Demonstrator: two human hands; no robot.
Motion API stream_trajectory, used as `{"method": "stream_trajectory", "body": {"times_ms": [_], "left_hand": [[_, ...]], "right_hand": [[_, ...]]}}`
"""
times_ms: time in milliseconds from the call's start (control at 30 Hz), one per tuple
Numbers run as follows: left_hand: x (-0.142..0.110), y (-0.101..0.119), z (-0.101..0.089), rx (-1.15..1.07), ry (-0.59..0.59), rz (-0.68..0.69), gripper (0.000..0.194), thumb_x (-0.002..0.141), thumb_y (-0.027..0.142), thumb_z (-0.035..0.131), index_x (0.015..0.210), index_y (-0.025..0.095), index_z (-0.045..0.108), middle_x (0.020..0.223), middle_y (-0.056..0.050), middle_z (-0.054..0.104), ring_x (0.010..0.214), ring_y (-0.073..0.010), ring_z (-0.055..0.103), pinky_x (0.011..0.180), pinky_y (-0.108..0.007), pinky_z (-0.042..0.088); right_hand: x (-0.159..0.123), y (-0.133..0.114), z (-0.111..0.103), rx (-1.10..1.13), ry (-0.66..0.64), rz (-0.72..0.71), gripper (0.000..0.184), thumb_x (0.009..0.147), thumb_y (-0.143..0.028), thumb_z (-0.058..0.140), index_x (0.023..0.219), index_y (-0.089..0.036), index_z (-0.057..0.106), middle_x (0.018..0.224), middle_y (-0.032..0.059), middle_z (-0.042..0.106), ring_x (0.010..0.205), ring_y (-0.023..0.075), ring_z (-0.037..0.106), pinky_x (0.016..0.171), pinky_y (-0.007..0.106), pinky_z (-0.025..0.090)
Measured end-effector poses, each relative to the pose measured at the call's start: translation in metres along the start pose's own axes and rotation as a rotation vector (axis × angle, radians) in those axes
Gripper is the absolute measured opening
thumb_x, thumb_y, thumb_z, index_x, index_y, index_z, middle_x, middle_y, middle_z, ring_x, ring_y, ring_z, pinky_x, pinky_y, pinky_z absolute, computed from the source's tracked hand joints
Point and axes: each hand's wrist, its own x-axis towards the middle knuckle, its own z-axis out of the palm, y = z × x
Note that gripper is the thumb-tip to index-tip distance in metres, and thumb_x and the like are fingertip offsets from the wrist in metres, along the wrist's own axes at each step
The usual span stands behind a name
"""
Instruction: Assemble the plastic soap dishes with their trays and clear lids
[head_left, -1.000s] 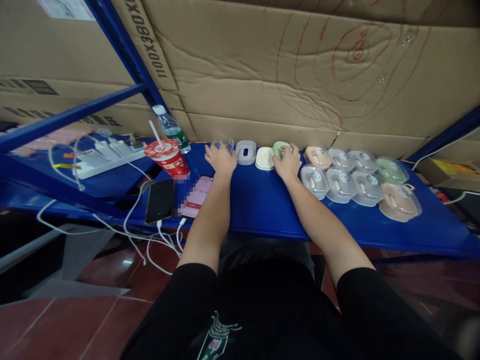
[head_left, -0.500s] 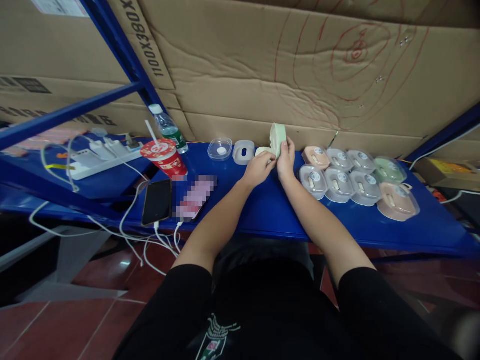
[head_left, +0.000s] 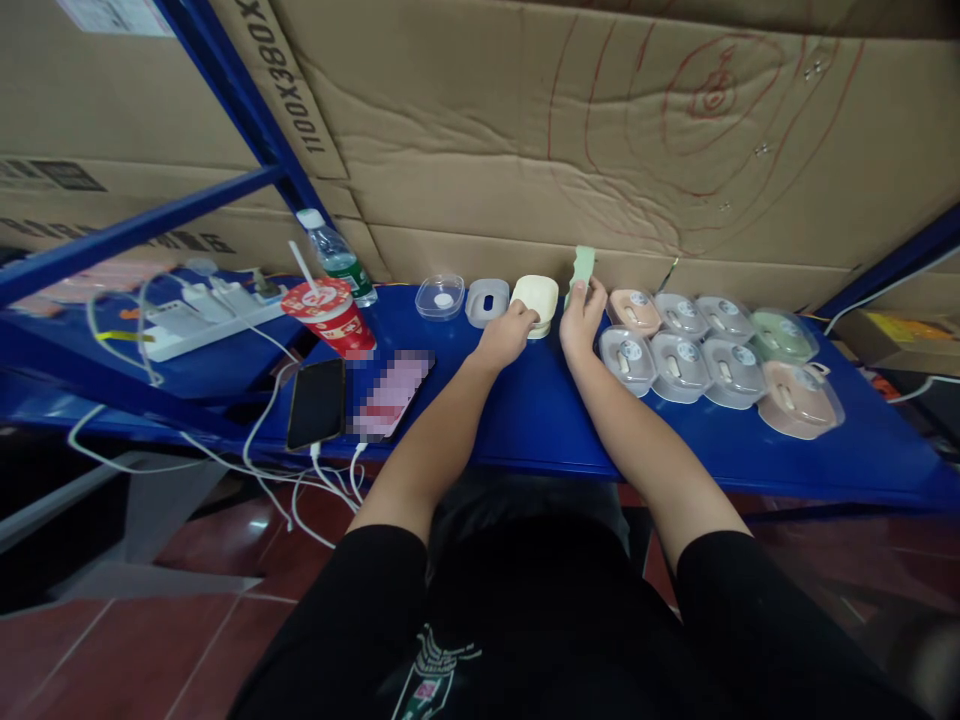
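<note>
My right hand (head_left: 581, 318) pinches a small pale green case (head_left: 581, 267) and holds it upright at the back of the blue shelf (head_left: 525, 420). My left hand (head_left: 508, 335) grips a cream oval case (head_left: 535, 297) that rests on the shelf just left of the green one. A grey tray with a slot (head_left: 486, 302) and a clear lid (head_left: 439, 297) lie to the left of my left hand. Several packed cases under clear covers (head_left: 679, 365) in grey, pink and green sit to the right of my right hand.
A red paper cup with a straw (head_left: 330, 315), a water bottle (head_left: 335, 255), a black phone (head_left: 317, 402) and a second phone (head_left: 391, 392) on white cables lie at left. A power strip (head_left: 199, 318) sits farther left. Cardboard boxes (head_left: 600, 140) wall the back.
My left hand moved from the clear lid to the cream case. My right hand lifted the green case off the cream one, tilted it up and carried it to the right.
</note>
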Motion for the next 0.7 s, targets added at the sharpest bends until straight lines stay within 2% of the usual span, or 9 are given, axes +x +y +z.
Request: {"method": "stream_trajectory", "body": {"times_ms": [133,367,700], "left_hand": [[0.002,0.001,0.003,0.035,-0.052,-0.050,0.036,0.108,0.022,0.045,0.132,0.022,0.071,0.137,-0.015,0.061,0.113,-0.0298,0.067,0.091,-0.042,0.054],[-0.001,0.004,0.000,0.042,-0.049,-0.052,0.033,0.107,0.022,0.050,0.131,0.021,0.073,0.136,-0.015,0.064,0.119,-0.0308,0.067,0.096,-0.042,0.055],[-0.002,0.005,0.000,0.027,-0.032,-0.060,0.033,0.102,0.020,0.055,0.129,0.023,0.074,0.137,-0.013,0.066,0.123,-0.0325,0.066,0.098,-0.044,0.056]], "right_hand": [[-0.001,-0.001,0.001,0.002,-0.006,-0.029,0.062,0.113,-0.034,0.017,0.167,-0.012,0.037,0.158,0.0242,0.050,0.149,0.0281,0.050,0.117,0.044,0.044],[-0.002,0.003,0.005,0.045,0.018,-0.081,0.062,0.113,-0.037,0.014,0.161,-0.011,0.045,0.155,0.0240,0.053,0.145,0.0258,0.053,0.117,0.044,0.043],[0.002,0.012,0.013,-0.071,-0.002,-0.120,0.063,0.114,-0.041,0.012,0.165,-0.014,0.040,0.155,0.0240,0.050,0.147,0.0273,0.051,0.117,0.046,0.044]]}}
